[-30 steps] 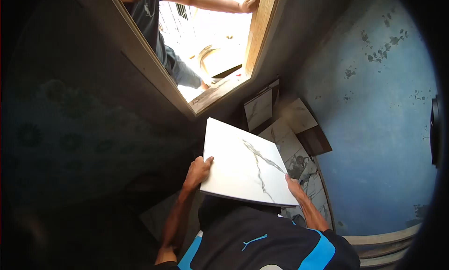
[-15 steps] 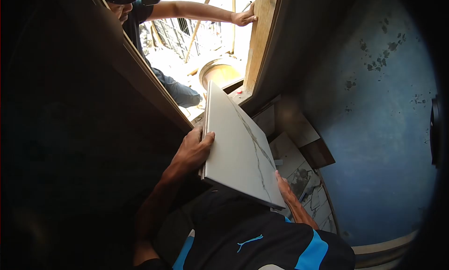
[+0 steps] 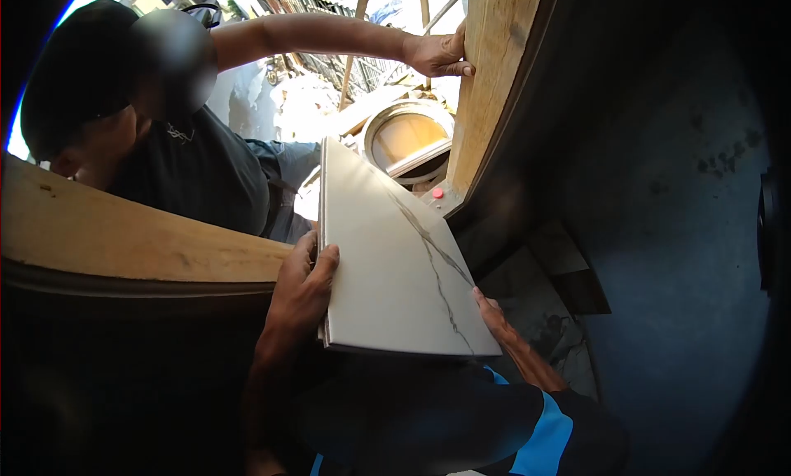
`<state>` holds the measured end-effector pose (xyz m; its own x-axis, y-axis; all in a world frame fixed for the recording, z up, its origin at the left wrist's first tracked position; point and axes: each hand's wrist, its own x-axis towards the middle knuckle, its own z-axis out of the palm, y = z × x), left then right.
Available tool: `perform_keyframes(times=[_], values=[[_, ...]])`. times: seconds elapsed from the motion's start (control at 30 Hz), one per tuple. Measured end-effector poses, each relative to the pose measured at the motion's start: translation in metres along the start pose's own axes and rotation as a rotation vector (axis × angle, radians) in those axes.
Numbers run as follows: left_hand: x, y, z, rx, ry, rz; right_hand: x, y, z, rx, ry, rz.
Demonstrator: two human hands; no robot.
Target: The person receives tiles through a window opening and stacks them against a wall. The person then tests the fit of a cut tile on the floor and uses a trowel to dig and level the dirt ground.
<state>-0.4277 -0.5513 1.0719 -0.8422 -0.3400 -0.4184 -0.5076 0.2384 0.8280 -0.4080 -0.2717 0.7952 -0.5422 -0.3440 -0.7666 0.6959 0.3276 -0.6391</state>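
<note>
White tiles with grey veins (image 3: 395,270) are held tilted in front of me, more than one layer showing at the left edge. My left hand (image 3: 303,286) grips that left edge, its thumb on the front face. On the right edge, my right hand (image 3: 491,313) is closed, fingertips on the face and the rest partly hidden. The upper part of the tiles reaches the doorway opening. Beyond it, another person (image 3: 189,175) in a dark cap and shirt leans in, one hand on the wooden frame (image 3: 498,72).
A round-framed object (image 3: 408,138) lies outside behind the tiles. A red item (image 3: 437,193) sits at the frame's lower corner. More tile pieces (image 3: 527,290) lie in shadow at the right, beside the blue wall (image 3: 676,352).
My hands and the tiles have come nearer the doorway and shifted left in view. The other person now appears larger and closer, the hand still on the frame.
</note>
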Motion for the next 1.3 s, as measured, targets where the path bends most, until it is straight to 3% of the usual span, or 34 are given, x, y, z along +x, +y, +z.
perform_keyframes(times=[0.13, 0.5, 0.73, 0.8, 0.93, 1.3], values=[[0.019, 0.008, -0.006, -0.014, 0.044, -0.047, 0.029, -0.035, -0.006, -0.069, -0.043, -0.087], [0.051, 0.038, -0.03, 0.105, 0.252, -0.161, 0.065, -0.102, -0.006, -0.195, -0.186, 0.007], [0.054, 0.011, -0.044, 0.098, 0.311, -0.183, 0.058, -0.138, 0.002, -0.232, -0.235, -0.016], [0.051, 0.017, -0.054, 0.102, 0.272, -0.195, 0.029, -0.155, 0.018, -0.292, -0.152, -0.011], [0.078, -0.01, -0.053, 0.119, 0.356, -0.214, 0.066, -0.194, 0.023, -0.455, -0.226, -0.115], [0.116, -0.016, -0.069, 0.105, 0.329, -0.22, 0.072, -0.191, 0.0, -0.453, -0.16, -0.059]])
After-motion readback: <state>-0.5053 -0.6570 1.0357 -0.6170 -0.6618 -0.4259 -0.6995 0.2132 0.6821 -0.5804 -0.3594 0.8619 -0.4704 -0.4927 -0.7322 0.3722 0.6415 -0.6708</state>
